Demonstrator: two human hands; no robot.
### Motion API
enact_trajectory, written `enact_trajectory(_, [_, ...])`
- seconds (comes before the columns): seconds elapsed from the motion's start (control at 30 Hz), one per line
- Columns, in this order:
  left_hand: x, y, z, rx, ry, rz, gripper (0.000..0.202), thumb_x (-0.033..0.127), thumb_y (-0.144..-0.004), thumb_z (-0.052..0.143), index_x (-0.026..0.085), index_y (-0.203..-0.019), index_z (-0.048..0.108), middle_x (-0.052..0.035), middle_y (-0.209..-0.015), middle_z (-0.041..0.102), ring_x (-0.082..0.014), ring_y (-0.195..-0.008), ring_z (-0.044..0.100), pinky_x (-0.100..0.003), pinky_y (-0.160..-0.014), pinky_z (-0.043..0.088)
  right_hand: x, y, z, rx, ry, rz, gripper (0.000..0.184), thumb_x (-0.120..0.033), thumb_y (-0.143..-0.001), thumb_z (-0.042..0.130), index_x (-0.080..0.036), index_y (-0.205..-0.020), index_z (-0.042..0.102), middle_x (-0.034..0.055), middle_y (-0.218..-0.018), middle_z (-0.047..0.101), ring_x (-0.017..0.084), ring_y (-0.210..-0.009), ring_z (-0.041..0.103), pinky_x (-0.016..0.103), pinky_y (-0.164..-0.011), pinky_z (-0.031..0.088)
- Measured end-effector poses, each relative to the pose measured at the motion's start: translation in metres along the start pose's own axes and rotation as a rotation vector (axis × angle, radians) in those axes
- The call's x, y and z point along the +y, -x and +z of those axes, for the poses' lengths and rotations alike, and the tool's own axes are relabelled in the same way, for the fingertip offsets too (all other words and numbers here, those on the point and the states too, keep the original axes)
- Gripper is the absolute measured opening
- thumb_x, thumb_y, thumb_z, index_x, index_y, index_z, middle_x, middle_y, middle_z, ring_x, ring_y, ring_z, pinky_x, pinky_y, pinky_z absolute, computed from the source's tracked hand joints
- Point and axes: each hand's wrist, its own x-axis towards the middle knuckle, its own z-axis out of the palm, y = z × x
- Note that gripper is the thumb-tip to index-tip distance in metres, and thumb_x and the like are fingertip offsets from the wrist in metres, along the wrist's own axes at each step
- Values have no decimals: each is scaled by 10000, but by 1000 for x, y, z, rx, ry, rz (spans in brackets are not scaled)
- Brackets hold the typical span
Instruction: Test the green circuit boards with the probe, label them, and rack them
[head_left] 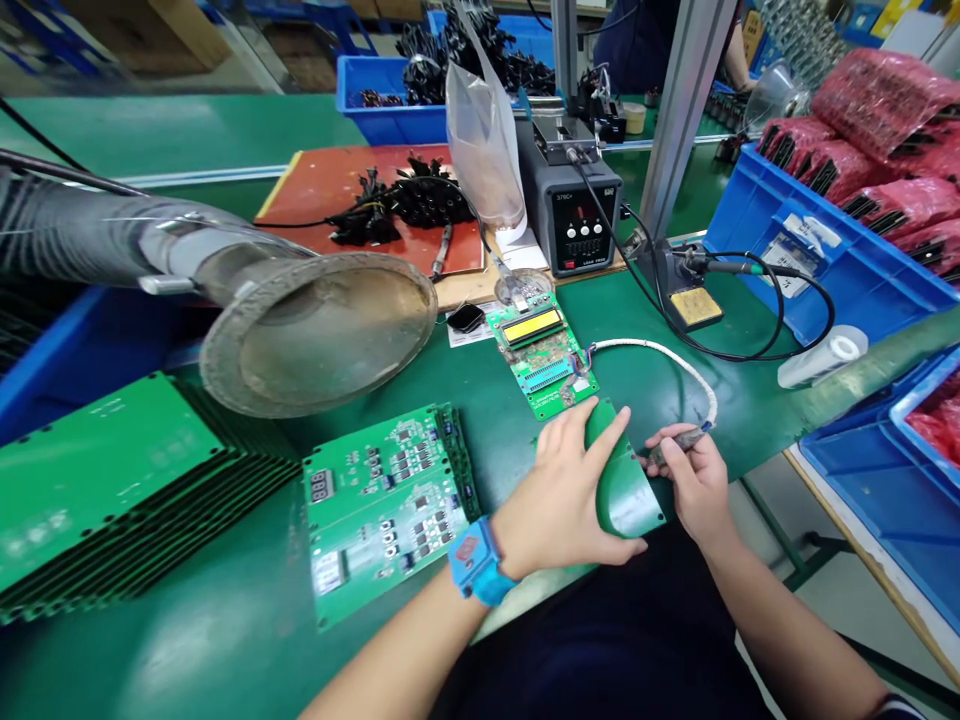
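My left hand (562, 490), with a blue wrist strap (478, 562) on its wrist, spans a bare-backed green circuit board (634, 492). Its fingers lie across the upper side and the thumb is at the near edge. In my right hand (694, 480) is a grey-brown taped probe (679, 444), pinched between thumb and fingers at the board's right edge. Whether its tip touches the board I cannot tell. A white sleeved cable (675, 355) runs from the probe to a green programmer board (551, 350) with a yellow display and a blue-green socket.
Populated circuit boards (390, 500) lie left of my hands, beside a stack of green boards (112, 480). A fume extraction hood (322, 330) hangs over them. Behind stand a soldering station (585, 220) and an iron holder (694, 290). Blue bins (840, 240) flank the right side.
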Motion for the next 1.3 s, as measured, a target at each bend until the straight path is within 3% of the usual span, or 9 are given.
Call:
enact_trajectory(0.17, [9, 14, -30, 236, 53, -2, 1139, 563, -506, 821, 292, -1427, 209, -168, -1488, 31, -441, -1390, 123, -602, -1080, 253, 3, 2, 0, -7, -80, -19, 146, -321, -856, 595, -215, -941, 542, 3, -843, 635, 101, -597, 593, 354, -711, 569])
enact_trajectory(0.33, [15, 20, -8, 463, 289, 53, 1095, 522, -353, 892, 315, -1211, 245, -169, -1464, 62, -434, -1397, 147, -606, -1078, 281, 0, -1, -3, -24, -176, -13, 125, -298, -848, 602, -218, -930, 551, -6, -840, 634, 89, -580, 572, 338, -679, 565])
enact_trajectory(0.47, [5, 28, 21, 355, 336, 30, 905, 518, -481, 853, 245, -1092, 244, -283, -1457, 77, -446, -1399, 114, -616, -1024, 352, -2, -4, -5, -23, -154, 24, 133, -306, -851, 599, -214, -934, 551, 4, -840, 643, 93, -576, 570, 290, -602, 538])
enact_trajectory(0.6, [-6, 46, 30, 236, 235, -95, 795, 506, -554, 821, 203, -1057, 286, -372, -1478, -63, -474, -1387, 44, -679, -1016, 301, -1, -3, -4, -66, -53, 9, 132, -300, -856, 602, -207, -941, 561, 8, -864, 654, 95, -610, 591, 291, -653, 524])
enact_trajectory(0.77, [-6, 57, 26, 161, 112, -118, 1032, 585, -464, 826, 122, -1234, 320, -366, -1480, -141, -515, -1347, -44, -740, -1005, 214, -13, -3, -6, -119, 85, 44, 149, -314, -850, 608, -208, -947, 567, 11, -841, 670, 113, -638, 614, 282, -647, 515])
enact_trajectory(0.87, [-3, 49, 22, 161, 61, -61, 1036, 654, -571, 732, 105, -1342, 310, -323, -1517, -23, -489, -1370, -14, -715, -1036, 200, -24, -15, -2, -85, 177, -18, 158, -320, -840, 613, -211, -949, 579, 18, -845, 683, 129, -710, 622, 270, -665, 509])
enact_trajectory(0.97, [-2, 35, 23, 143, 9, 85, 585, 476, -823, 607, 150, -1280, 441, -215, -1471, 343, -381, -1398, 193, -629, -1087, 251, -27, -33, 8, -116, 247, -57, 201, -336, -810, 630, -204, -956, 591, 29, -854, 687, 124, -690, 596, 248, -617, 493])
enact_trajectory(1.03, [-5, 27, 28, 141, -15, 152, 428, 390, -866, 571, 152, -1215, 504, -176, -1343, 516, -339, -1343, 358, -578, -1085, 317, -22, -44, 16, -157, 251, -50, 233, -357, -800, 625, -201, -969, 586, 31, -859, 683, 118, -644, 572, 250, -594, 489])
enact_trajectory(1.3, [-10, 24, 42, 268, -23, 159, 466, 353, -827, 620, 105, -1197, 483, -193, -1225, 563, -326, -1234, 483, -527, -1031, 423, -10, -54, 28, -208, 298, -76, 226, -336, -818, 584, -199, -996, 563, 34, -882, 679, 124, -651, 580, 267, -625, 495])
